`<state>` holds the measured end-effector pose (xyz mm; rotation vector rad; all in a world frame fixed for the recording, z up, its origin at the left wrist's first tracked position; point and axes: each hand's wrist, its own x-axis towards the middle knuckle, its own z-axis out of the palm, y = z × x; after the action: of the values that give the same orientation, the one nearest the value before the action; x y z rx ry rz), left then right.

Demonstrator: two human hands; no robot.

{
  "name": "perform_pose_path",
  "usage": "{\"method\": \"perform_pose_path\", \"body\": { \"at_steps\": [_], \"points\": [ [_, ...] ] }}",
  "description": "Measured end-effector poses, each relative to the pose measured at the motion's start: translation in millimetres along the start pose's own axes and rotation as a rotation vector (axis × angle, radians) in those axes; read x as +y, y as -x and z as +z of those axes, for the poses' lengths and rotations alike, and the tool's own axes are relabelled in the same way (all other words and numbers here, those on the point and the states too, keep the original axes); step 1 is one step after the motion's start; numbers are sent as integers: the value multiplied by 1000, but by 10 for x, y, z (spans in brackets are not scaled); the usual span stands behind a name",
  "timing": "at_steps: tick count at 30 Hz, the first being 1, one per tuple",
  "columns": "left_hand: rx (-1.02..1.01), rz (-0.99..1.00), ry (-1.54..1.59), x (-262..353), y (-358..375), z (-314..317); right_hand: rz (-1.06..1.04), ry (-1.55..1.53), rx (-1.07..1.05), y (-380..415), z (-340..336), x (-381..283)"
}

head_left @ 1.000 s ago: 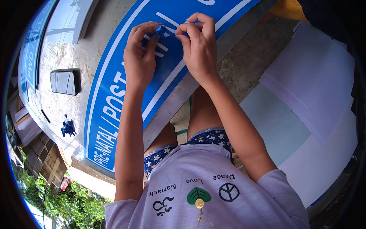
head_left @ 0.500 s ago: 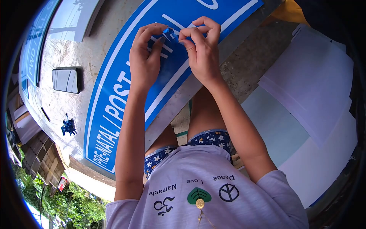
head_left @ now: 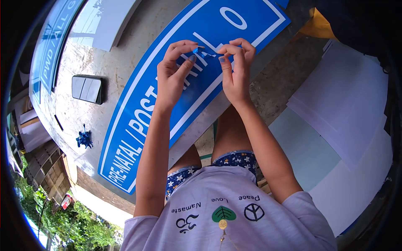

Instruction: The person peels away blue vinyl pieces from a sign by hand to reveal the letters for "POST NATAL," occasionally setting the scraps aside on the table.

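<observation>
A long blue sign (head_left: 190, 109) with white lettering and a white border lies on the table in front of me. Above its letters, my left hand (head_left: 173, 73) has thumb and fingers closed on a small crumpled scrap of blue film (head_left: 196, 50). My right hand (head_left: 238, 69) is closed in a pinch at the other end of the film, where a thin whitish strip shows between the hands. The hands partly cover the sign's middle letters.
A black phone-like device (head_left: 87, 89) and a crumpled clump of blue film scraps (head_left: 84, 139) lie on the table at left. White sheets (head_left: 109, 26) are stacked at the upper left, beside another blue sign (head_left: 56, 39). Large pale sheets (head_left: 335, 104) lie at right.
My hands have drawn slightly apart, and the blue film between them looks more stretched out. The view has shifted, so the sign's far end shows more.
</observation>
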<state>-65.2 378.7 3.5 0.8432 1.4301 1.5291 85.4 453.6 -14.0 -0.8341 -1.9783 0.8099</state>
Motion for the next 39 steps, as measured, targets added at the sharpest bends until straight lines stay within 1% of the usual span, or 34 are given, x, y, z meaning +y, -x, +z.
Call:
{"method": "perform_pose_path", "body": {
  "at_steps": [1, 2, 3, 4, 5, 6, 8, 9, 12, 13, 14, 15, 16, 17, 19, 20, 22, 23, 24, 25, 26, 27, 28, 29, 31, 32, 33, 34, 35, 36, 38, 39],
  "points": [
    [13, 3, 18, 24, 15, 8, 19, -30, -17, 17, 3, 14],
    [29, 16, 36, 58, 27, 32, -11, -38, -7, 20, -11, 0],
    [43, 71, 15, 55, 36, 65, -56, 34, -6, 28, -37, -49],
    [61, 183, -71, 102, 37, 113, -105, 96, 0, 34, -51, -116],
    [91, 242, -152, 124, 54, 148, -168, 127, 18, 61, -79, -182],
    [67, 344, -279, 273, 83, 173, -239, 146, 42, 78, -111, -258],
    [115, 363, -244, 487, 205, 282, -153, 63, 104, 159, -170, -490],
    [118, 377, -241, 601, 295, 314, -58, 24, 90, 208, -227, -623],
    [111, 433, -252, 869, 650, 343, -55, -115, 145, 361, -359, -915],
    [112, 449, -245, 921, 802, 332, -60, -90, 139, 450, -412, -1031],
    [115, 470, -263, 958, 960, 312, -92, -64, 123, 549, -463, -1113],
    [143, 491, -277, 988, 1125, 295, -77, -55, 86, 655, -504, -1240],
    [166, 509, -356, 1021, 1305, 255, -58, -31, 44, 746, -565, -1355],
    [196, 556, -385, 1042, 1463, 207, -101, -51, 40, 818, -586, -1499],
    [252, 621, -421, 1066, 1754, 107, -46, -87, -38, 1017, -561, -1806],
    [290, 638, -433, 1074, 1904, 63, -72, -100, -45, 1114, -543, -1931],
    [338, 671, -457, 1066, 2202, 8, -23, -180, -100, 1291, -492, -2137],
    [433, 669, -443, 1059, 2338, -9, -15, -252, -107, 1367, -438, -2180],
    [524, 663, -424, 1039, 2456, -28, -31, -262, -105, 1400, -381, -2208],
    [591, 640, -417, 1058, 2569, -39, 7, -349, -177, 1421, -361, -2276],
    [602, 644, -418, 1070, 2662, -58, 47, -434, -253, 1452, -359, -2346],
    [644, 641, -412, 1081, 2736, -92, 14, -453, -307, 1456, -365, -2413],
    [687, 638, -406, 1098, 2802, -138, 4, -456, -315, 1477, -336, -2453],
    [698, 668, -459, 1117, 2862, -192, 51, -531, -357, 1504, -284, -2455],
    [717, 663, -467, 1148, 2986, -278, 165, -700, -416, 1578, -199, -2514],
    [724, 656, -473, 1209, 3040, -298, 169, -692, -397, 1626, -161, -2560],
    [731, 615, -522, 1274, 3124, -331, 199, -732, -432, 1664, -126, -2595],
    [707, 624, -510, 1273, 3167, -368, 225, -773, -465, 1683, -120, -2594],
    [745, 620, -533, 1227, 3178, -433, 191, -721, -541, 1696, -139, -2566],
    [784, 613, -557, 1184, 3188, -499, 192, -711, -521, 1708, -153, -2556],
    [801, 549, -536, 1147, 3243, -608, 196, -647, -639, 1781, -169, -2530],
    [819, 497, -494, 1159, 3267, -675, 251, -687, -676, 1844, -150, -2394]
  ]
}}
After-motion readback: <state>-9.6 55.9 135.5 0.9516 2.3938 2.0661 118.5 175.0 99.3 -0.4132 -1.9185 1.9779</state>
